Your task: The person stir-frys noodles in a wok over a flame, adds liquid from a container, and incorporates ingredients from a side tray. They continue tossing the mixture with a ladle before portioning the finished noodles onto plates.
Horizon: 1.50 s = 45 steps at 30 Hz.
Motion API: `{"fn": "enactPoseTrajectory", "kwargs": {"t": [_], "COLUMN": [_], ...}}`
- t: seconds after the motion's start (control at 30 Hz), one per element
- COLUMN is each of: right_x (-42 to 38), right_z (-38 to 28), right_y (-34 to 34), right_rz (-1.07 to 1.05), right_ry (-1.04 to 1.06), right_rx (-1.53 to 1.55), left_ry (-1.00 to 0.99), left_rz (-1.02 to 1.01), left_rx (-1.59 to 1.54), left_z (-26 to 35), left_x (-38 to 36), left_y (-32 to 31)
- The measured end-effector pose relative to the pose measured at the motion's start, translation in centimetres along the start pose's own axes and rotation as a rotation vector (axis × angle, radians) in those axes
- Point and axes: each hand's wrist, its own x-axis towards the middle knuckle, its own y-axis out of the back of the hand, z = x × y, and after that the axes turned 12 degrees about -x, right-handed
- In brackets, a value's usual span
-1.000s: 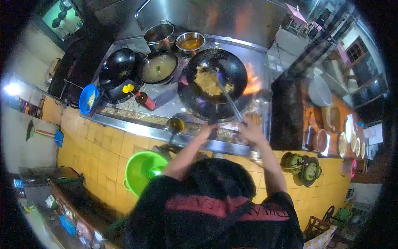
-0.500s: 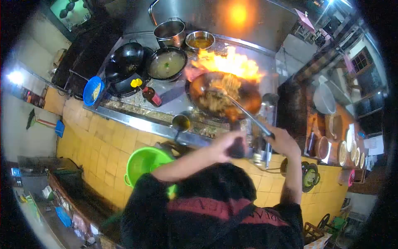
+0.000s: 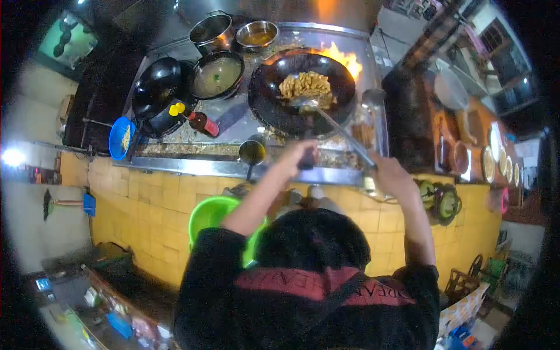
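My left hand (image 3: 296,156) is closed around the dark handle of a large black wok (image 3: 269,96). The wok sits on the stove with a heap of brown food pieces (image 3: 309,85) in its far half. My right hand (image 3: 394,178) grips the end of a long metal ladle (image 3: 347,135), which slants into the wok. The ladle's bowl rests against the near side of the food. Flames (image 3: 344,60) rise behind the wok's far right rim.
Left of the wok stand a pan of pale liquid (image 3: 217,76), another black wok (image 3: 156,84), a tall pot (image 3: 211,34) and a steel bowl (image 3: 258,35). A red-labelled bottle (image 3: 204,124) and a small dark ladle (image 3: 252,153) lie nearer. A green tub (image 3: 213,213) is below.
The flames have shrunk from a broad blaze to a patch at the right rim. The food has gathered into a heap. The camera view has shifted, and both hands keep their holds.
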Motion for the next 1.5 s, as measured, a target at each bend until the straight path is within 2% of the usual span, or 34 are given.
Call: {"fn": "enactPoseTrajectory", "kwargs": {"t": [0.1,0.13,0.17,0.2,0.23,0.27,0.3,0.33,0.4,0.43,0.47,0.5,0.57,0.6,0.67,0.7,0.77,0.83,0.87,0.9,0.97,1.03,1.07,1.1,1.17,1.2,1.23,1.3,1.37,1.43,1.47,1.5], "right_x": [1.1,0.8,0.4,0.2,-0.2,-0.9,-2.0,-2.5,-1.9,-1.2,0.2,0.2,0.0,-1.0,-2.0,-2.5,-2.9,-0.8,-0.2,0.0,0.7,0.3,-0.1,0.1,1.1,0.6,0.7,1.1,0.0,0.4,0.3,0.5], "right_z": [-0.8,-1.0,-1.4,-2.1,-1.9,-1.7,-1.8,-2.4,-3.5,-3.6,-2.7,-2.6,-3.0,-3.1,-1.4,-0.9,-2.4,-2.5,-2.3,-2.3,-1.2,1.2,0.8,0.7,0.5,-0.7,-0.1,0.9,1.7,2.4,2.2,1.8], "right_y": [-3.1,-4.7,-5.5,-3.7,-2.5,-1.8,-1.6,-0.5,-1.3,-2.1,-5.6,-5.3,-4.2,-2.0,-1.3,-0.7,0.2,-2.5,-2.9,-3.4,-3.8,-5.4,-6.5,-7.0,-6.3,-4.4,-4.7,-4.2,-4.3,-4.9,-6.0,-6.1], "right_rz": [0.063,0.260,0.447,0.254,0.261,0.268,0.261,0.172,0.203,0.236,0.383,0.376,0.254,0.172,0.156,0.160,0.150,0.112,0.121,0.121,0.136,0.397,0.382,0.365,0.338,0.308,0.311,0.350,0.304,0.318,0.476,0.480], "right_ry": [-0.156,-0.096,-0.030,-0.099,-0.105,-0.016,0.073,0.035,-0.024,-0.082,-0.058,-0.064,-0.036,-0.054,0.027,0.102,0.049,-0.190,-0.189,-0.156,-0.117,0.205,0.205,0.126,-0.044,-0.101,-0.099,0.074,0.084,0.005,0.015,0.004], "right_rx": [-0.041,-0.095,-0.150,0.012,0.015,0.076,0.144,0.090,0.031,-0.035,-0.200,-0.205,-0.052,0.113,0.087,0.053,0.096,0.023,0.020,0.030,0.043,0.076,0.094,0.020,-0.151,-0.113,-0.109,0.055,0.023,-0.079,-0.257,-0.251], "left_ry": [0.005,0.032,0.118,0.126,0.129,0.182,0.112,0.101,0.079,0.004,-0.072,-0.025,0.073,0.005,0.057,0.045,-0.122,-0.111,-0.055,-0.004,0.046,0.049,0.112,0.110,0.011,0.058,0.031,0.119,0.055,-0.103,-0.102,-0.075], "left_rz": [0.134,0.006,-0.003,0.010,0.021,0.045,-0.002,-0.029,-0.069,0.063,0.191,0.035,-0.041,0.043,0.063,-0.016,-0.004,0.200,0.119,0.094,0.023,0.049,-0.034,-0.029,0.281,0.057,0.000,0.014,0.074,0.058,0.057,0.068], "left_rx": [0.142,0.060,0.111,0.126,0.141,0.226,0.254,0.208,0.167,0.194,0.218,0.149,0.218,0.296,0.368,0.182,0.265,0.300,0.222,0.298,0.298,0.389,0.210,0.221,0.214,0.115,0.195,0.176,0.299,0.087,0.101,0.084], "left_z": [-3.2,-4.1,-5.1,-5.1,-4.8,-3.0,-1.4,-0.6,0.3,-1.1,-2.3,-5.0,-7.1,-6.6,-3.2,-3.0,-3.0,-4.2,-6.9,-9.7,-8.3,-3.0,-0.8,-1.4,-3.5,-5.5,-6.5,-6.6,-3.0,-2.0,-2.4,-3.4], "left_x": [-1.8,-5.2,-7.2,-8.5,-9.1,-8.3,-6.2,-3.1,-2.9,-3.5,-4.8,-5.2,-8.4,-6.6,-5.8,-1.6,0.3,-4.1,-4.2,-3.8,-6.3,-4.9,-4.2,-4.4,-4.7,-6.0,-7.7,-8.0,-5.3,-0.6,-0.9,-1.5], "left_y": [-0.4,-1.8,-2.2,-2.7,-2.8,-2.3,-1.3,0.9,0.0,-0.8,-2.1,-0.8,-1.3,-1.0,-1.4,1.8,2.4,-1.6,-0.2,1.7,-0.4,-1.1,-1.0,-1.5,-2.9,-1.9,-2.7,-2.9,-2.4,1.1,1.1,0.9]}}
